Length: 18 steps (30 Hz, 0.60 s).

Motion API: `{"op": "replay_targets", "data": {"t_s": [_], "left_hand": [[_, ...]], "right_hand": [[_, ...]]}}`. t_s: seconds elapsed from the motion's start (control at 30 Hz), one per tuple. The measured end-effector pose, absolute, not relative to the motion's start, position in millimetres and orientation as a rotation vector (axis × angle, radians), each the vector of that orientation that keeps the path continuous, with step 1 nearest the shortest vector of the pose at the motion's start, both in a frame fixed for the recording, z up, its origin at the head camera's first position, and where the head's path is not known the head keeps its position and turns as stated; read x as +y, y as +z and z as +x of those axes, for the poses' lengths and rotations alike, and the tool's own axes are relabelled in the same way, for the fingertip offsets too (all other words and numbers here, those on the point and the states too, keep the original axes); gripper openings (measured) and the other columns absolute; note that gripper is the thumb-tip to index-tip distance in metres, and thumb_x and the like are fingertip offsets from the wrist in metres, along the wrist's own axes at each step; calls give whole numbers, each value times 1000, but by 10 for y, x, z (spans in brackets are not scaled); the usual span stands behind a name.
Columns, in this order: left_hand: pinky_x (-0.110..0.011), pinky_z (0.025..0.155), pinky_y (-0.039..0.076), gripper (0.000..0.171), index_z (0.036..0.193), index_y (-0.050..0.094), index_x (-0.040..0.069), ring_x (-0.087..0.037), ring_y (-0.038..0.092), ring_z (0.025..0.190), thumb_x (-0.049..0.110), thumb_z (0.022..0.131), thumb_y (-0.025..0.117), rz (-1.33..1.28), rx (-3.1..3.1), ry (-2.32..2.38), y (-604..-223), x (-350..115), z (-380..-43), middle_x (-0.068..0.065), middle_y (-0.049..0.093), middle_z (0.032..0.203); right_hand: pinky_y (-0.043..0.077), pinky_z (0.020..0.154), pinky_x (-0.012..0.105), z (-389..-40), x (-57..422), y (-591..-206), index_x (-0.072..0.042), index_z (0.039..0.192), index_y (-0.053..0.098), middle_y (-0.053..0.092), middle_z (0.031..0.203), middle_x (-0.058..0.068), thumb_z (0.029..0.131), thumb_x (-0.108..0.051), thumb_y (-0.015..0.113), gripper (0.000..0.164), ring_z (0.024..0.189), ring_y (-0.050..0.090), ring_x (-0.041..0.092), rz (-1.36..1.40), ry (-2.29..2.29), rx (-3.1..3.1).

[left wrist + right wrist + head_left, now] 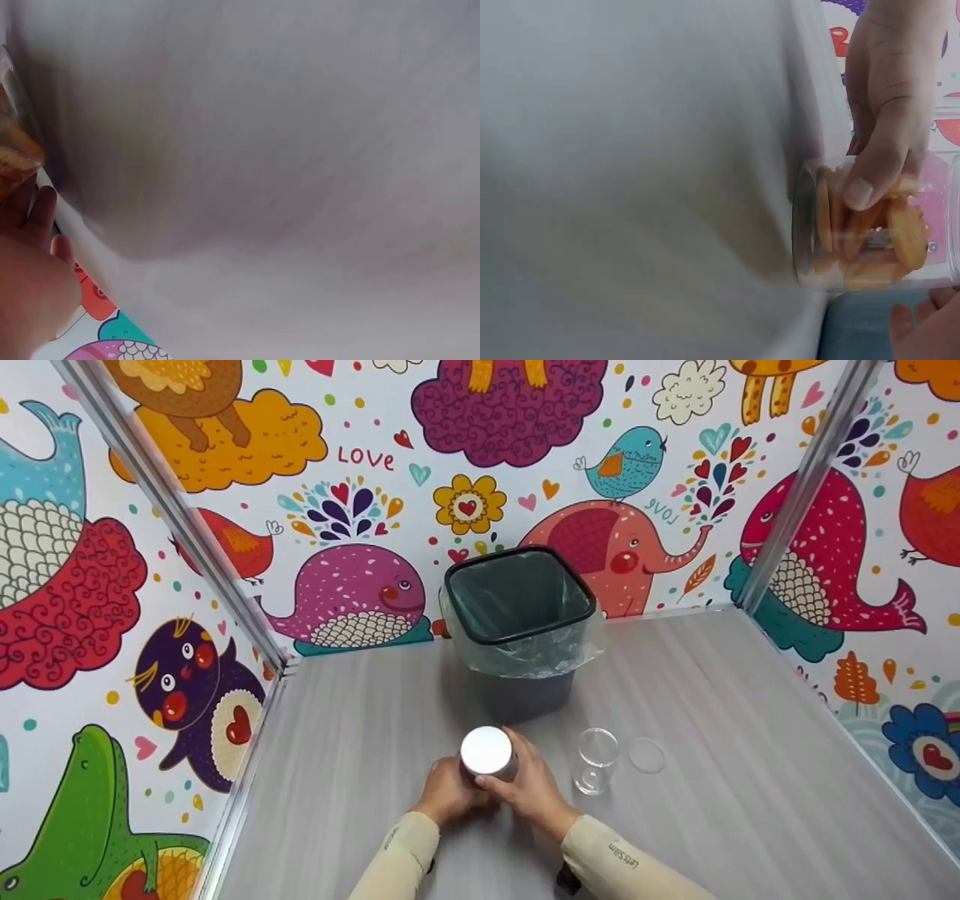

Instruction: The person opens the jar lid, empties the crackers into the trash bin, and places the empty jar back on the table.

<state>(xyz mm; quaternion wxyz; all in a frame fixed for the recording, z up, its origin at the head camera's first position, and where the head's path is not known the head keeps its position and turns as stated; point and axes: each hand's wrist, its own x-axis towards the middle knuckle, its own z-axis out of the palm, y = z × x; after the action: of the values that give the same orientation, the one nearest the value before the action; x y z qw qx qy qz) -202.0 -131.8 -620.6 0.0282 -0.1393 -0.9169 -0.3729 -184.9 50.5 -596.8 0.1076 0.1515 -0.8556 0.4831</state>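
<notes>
A clear jar [855,262] with a white, bright-looking lid [487,750] is between my two hands, just above or on the table. Inside it lie several orange-brown pieces of food [908,232], whose kind I cannot tell. My left hand [448,792] grips the body of the jar, its thumb lying along the side in the right wrist view. Higher up, around the lid end, my right hand [531,781] curls with thumb in front and fingers behind. Only the jar's edge shows in the left wrist view. To the right stands an empty-looking clear container [598,761].
Beside the clear container lies a thin transparent disc or ring [646,755]. A dark bin [525,690], lined with a translucent bag, stands at the back of the wooden-grain table [360,735]. Cartoon-printed walls [465,405] with metal frame posts enclose the table.
</notes>
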Motion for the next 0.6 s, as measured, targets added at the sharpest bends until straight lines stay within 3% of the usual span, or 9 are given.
{"op": "replay_targets", "data": {"t_s": [0.2,0.4,0.6], "left_hand": [[-40,88,52,80,117,68,5,-17,66,94,51,56,92,-411,-2813,-1193,-6193,-1312,-2015,-2,73,100],[-39,87,52,74,113,70,7,-15,66,94,48,56,94,-435,-2815,-1193,-6189,-1292,-2009,3,72,99],[-41,92,49,74,114,69,8,-16,65,95,48,57,93,-420,-2824,-1156,-6199,-1331,-2032,4,72,98]], "right_hand": [[38,104,55,-1929,631,-5962,-4,146,46,50,144,16,77,-52,81,91,132,46,36,608,1367,-2526],[34,107,54,-2089,788,-5922,-3,147,45,47,149,10,77,-38,86,88,136,42,32,852,1534,-2531],[33,108,53,-2157,766,-5907,-2,148,42,45,149,14,79,-33,85,87,136,40,33,910,1598,-2526]]}}
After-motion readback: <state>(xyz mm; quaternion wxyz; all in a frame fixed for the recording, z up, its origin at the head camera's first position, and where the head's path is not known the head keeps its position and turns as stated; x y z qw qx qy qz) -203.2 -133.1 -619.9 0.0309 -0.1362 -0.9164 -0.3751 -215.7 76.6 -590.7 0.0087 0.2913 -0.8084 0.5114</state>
